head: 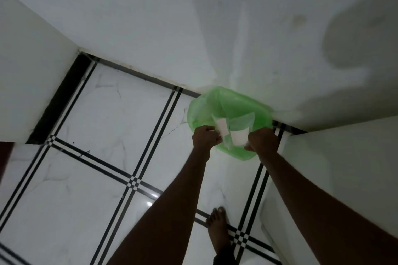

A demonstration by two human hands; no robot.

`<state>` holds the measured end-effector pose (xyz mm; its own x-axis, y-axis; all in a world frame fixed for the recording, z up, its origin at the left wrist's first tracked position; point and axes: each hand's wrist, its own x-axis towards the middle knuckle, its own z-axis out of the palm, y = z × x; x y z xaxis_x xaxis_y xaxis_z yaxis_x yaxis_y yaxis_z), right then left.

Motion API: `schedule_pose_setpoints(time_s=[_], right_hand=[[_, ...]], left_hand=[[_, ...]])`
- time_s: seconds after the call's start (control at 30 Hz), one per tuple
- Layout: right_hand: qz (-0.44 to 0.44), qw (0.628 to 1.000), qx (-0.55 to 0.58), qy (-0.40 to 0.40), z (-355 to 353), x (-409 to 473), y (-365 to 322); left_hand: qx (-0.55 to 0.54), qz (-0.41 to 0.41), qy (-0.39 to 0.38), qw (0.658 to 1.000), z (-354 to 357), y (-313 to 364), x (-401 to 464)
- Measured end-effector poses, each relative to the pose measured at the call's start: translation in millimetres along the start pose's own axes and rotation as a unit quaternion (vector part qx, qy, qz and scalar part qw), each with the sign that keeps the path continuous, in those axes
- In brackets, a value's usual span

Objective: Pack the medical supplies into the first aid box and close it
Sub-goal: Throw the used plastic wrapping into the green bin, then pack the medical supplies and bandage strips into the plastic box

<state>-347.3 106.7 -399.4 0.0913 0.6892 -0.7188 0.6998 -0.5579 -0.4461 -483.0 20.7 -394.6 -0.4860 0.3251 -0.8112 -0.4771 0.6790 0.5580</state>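
Observation:
A green bin (pixel 228 101) lined with a green plastic bag stands on the floor against the wall. My left hand (pixel 205 139) and my right hand (pixel 263 141) are both held over its near rim. The left hand pinches a clear wrapper with a white paper strip (pixel 223 128). A second clear wrapper with a white backing (pixel 239 136) is pinched in the right hand. Both wrappers hang over the bin's opening, close together; I cannot tell whether they are joined. No first aid box is in view.
The floor is white marble tile (pixel 103 118) with black double lines. A white wall (pixel 193 28) with a dark skirting runs behind the bin. A white ledge (pixel 333 168) juts in at the right. My bare foot (pixel 218 228) stands below the bin.

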Motion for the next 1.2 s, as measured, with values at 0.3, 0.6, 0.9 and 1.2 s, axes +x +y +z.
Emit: schedule_pose_setpoints(time_s=[0.3, 0.6, 0.9, 1.2], right_hand=[[-0.018, 0.993, 0.076, -0.084, 5.7, 5.6, 11.1], [-0.086, 0.969, 0.227, -0.055, -133.8, -147.0, -50.7], [-0.308, 0.922, 0.226, 0.060, -337.7, -303.4, -13.1], [-0.314, 0.920, 0.177, 0.157, -484.9, -325.7, 144.9]], left_hand=[[-0.037, -0.022, -0.063, 0.997, 6.2, -10.8, 1.4], [-0.090, 0.083, -0.107, 0.987, 8.8, 72.6, -186.2], [-0.101, 0.185, -0.208, 0.955, 81.3, 84.2, -414.4], [-0.053, 0.163, -0.274, 0.946, 188.0, -8.7, -531.4]])
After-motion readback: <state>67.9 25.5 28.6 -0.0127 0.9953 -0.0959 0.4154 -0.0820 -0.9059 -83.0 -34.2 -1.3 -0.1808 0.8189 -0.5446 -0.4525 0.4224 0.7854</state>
